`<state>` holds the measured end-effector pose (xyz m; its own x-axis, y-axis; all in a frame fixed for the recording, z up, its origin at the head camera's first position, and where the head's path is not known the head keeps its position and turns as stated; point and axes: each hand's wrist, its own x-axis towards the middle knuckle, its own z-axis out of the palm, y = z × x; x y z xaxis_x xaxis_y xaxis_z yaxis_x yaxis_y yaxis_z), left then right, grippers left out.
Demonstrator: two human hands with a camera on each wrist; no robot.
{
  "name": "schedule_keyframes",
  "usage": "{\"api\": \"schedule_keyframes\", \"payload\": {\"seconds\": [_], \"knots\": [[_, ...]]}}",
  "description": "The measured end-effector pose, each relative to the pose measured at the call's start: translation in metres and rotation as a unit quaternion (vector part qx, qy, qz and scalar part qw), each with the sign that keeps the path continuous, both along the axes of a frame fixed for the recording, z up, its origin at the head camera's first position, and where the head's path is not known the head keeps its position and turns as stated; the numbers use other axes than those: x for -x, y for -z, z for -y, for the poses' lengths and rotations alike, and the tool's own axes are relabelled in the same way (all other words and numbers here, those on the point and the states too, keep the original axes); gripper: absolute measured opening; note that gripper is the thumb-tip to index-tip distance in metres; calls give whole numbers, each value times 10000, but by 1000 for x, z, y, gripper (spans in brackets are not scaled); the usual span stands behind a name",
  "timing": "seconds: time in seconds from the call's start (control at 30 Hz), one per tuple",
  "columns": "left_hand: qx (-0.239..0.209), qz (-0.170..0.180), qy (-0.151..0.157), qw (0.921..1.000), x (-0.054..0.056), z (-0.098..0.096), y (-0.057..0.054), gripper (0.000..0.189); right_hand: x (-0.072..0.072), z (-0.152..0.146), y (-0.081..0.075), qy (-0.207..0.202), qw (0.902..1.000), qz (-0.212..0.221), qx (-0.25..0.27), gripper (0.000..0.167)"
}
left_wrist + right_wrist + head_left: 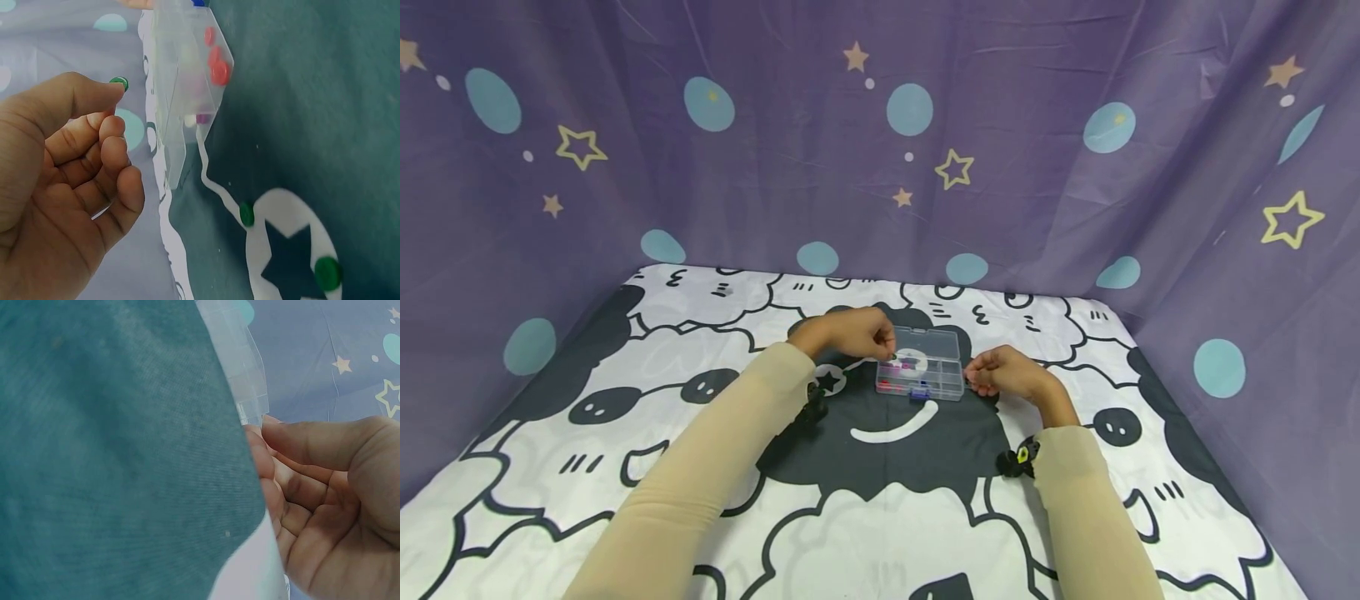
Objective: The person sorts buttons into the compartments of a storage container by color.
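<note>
My left hand [862, 333] is over the left side of a clear plastic compartment box [951, 386], whose lid [942, 344] is raised at the back. Between thumb and forefinger it pinches a small round green button [119, 82]. The other fingers curl loosely. At the box's right edge is my right hand [1009, 372], fingers bent and thumb tip close to the forefinger, right at the box's corner in the right wrist view. I cannot tell whether these fingers grip anything. Red buttons [219, 72] and pink pieces [904, 365] lie in separate compartments.
Two more green buttons [247, 214] lie on the printed cloth left of the box. A blue piece [919, 393] shows at the box's front edge. The cloth [880, 550] has black and white cartoon shapes. A purple curtain [820, 167] hangs behind and along both sides.
</note>
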<state>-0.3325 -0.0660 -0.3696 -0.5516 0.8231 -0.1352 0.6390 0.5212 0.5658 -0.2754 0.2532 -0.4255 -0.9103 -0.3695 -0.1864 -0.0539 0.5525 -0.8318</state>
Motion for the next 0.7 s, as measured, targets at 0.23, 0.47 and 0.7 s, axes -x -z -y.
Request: {"api": "schedule_keyframes", "payload": {"seconds": [0.23,0.47,0.7], "knots": [[18,-158,150,9998,0,-10,4,11,-1,-1,-1,-27,10000,-27,-18,19],[-9,-99,113,9999,1,-19,9,11,0,0,-1,-34,10000,-31,-14,20],[-117,109,219,9996,0,-29,10,15,-1,1,-2,-40,10000,-29,-32,20]]}}
